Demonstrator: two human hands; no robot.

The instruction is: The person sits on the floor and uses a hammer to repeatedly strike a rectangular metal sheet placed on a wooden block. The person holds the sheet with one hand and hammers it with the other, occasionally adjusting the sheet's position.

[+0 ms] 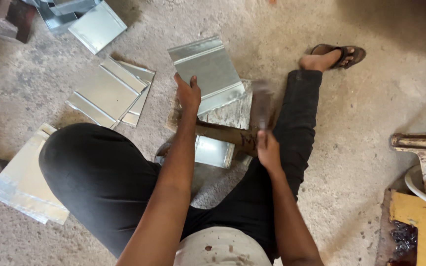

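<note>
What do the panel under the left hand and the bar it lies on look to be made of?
Panel: thin sheet metal, probably galvanised steel, with a bright grey sheen and folded edges. Bar: brown, dull and rough, rusty iron or possibly wood; the look leaves it open.
</note>
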